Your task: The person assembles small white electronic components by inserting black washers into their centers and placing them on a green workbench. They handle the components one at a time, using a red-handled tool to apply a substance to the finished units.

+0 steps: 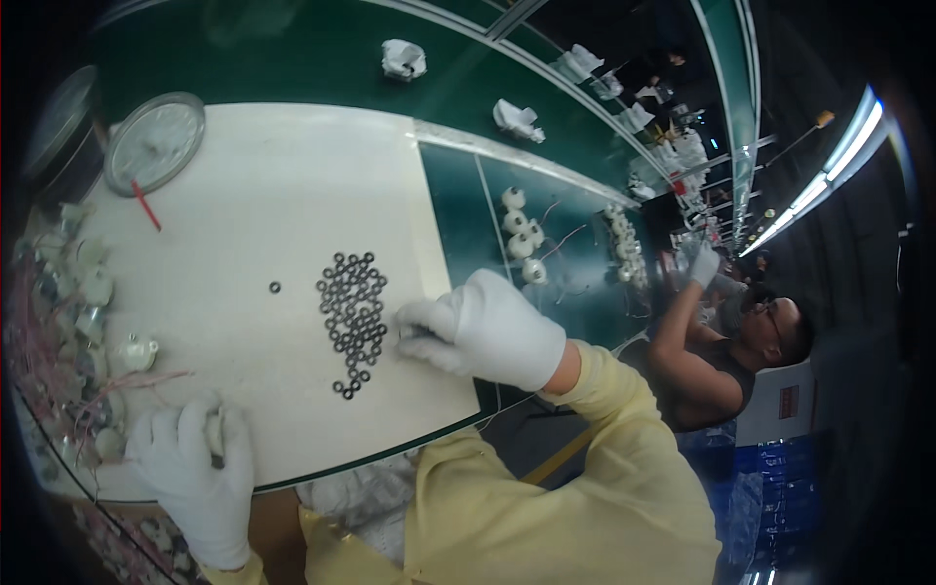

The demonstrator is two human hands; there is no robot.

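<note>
My left hand (200,478), in a white glove, is at the table's near left edge. Its thumb and fingers close around a small whitish motor-like part (215,436), mostly hidden by the glove. Just right of a loose pile of small black rings (353,312) is my right hand (492,330), also gloved in white. Its fingertips are pinched together; anything between them is hidden. A single black ring (275,288) lies apart, left of the pile. One white motor-like part (139,352) sits on the white board (244,205) beyond my left hand.
Many white parts with pink wires (83,322) heap along the left edge. A round clear lid (156,143) with a red stick (146,207) lies at the far left. Several white parts (522,234) stand on the green mat; crumpled white pieces (404,60) lie beyond. A co-worker (712,361) works at right.
</note>
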